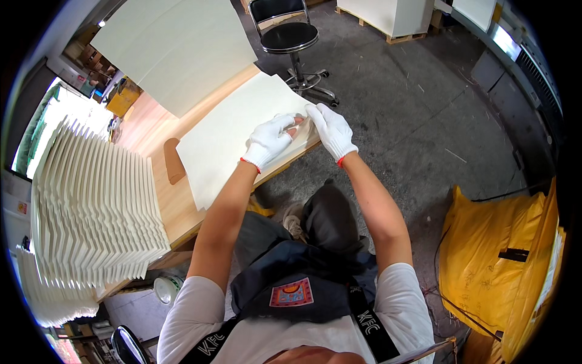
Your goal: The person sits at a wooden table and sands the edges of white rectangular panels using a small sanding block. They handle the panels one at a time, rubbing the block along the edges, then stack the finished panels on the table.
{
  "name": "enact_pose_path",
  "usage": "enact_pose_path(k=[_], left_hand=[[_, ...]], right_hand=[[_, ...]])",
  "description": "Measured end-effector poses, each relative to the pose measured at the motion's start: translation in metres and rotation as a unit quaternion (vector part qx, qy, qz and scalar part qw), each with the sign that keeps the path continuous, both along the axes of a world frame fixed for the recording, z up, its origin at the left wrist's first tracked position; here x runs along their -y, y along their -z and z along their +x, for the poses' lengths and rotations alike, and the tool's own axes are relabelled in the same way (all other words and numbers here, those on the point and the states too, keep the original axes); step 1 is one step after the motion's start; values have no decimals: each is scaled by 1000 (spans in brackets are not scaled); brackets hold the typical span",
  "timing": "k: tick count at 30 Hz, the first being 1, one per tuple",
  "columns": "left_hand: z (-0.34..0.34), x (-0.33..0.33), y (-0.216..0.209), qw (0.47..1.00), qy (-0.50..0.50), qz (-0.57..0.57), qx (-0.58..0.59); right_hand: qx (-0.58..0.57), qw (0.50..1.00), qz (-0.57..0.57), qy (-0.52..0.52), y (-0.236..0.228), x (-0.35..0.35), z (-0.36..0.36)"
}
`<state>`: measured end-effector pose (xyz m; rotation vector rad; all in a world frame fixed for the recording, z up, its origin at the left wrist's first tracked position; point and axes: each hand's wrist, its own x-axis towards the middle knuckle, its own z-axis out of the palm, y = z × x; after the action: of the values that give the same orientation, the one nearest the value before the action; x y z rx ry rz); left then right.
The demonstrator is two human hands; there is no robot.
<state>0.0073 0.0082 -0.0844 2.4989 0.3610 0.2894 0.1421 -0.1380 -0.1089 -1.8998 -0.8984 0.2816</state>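
A large white sheet of paper or thin board lies on a wooden table in front of me. Both hands wear white knit gloves with red cuffs. At the sheet's right end, my left hand is closed on its edge, with bare fingertips poking out of the glove. Across from it, my right hand pinches the same corner, which bends up between the two hands. The fingers of the right hand are partly hidden behind the glove's back. Beside the sheet's left edge rests a brown curved block.
Tall stacks of white folded sheets stand at the left. A big white board covers the table's far part. Beyond is a black wheeled stool. A yellow wrapped bundle sits at right, a white bucket at lower left.
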Motion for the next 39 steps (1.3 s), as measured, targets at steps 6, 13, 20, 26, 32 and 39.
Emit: enact_pose_path(k=[6,13,20,26,32,39], left_hand=[[-1,-1,5,999,23,9,25],[-2,-3,7,998,12,-36,40],[-1,0,2,1000,12,0,22],[-1,0,10,998,21,31,42],[-1,2,7,999,14,19,29],[-1,1,8,997,13,41,70]], right_hand=[[39,999,4,16,12,-2,-2],[52,998,4,21,11,-1,-5],[58,998,0,14,16,-2,-3],[95,995,10,19,26,-5,-3],[83,996,-10,25,22,-4,-3],[106,994,-16,7,19,-1,-4]])
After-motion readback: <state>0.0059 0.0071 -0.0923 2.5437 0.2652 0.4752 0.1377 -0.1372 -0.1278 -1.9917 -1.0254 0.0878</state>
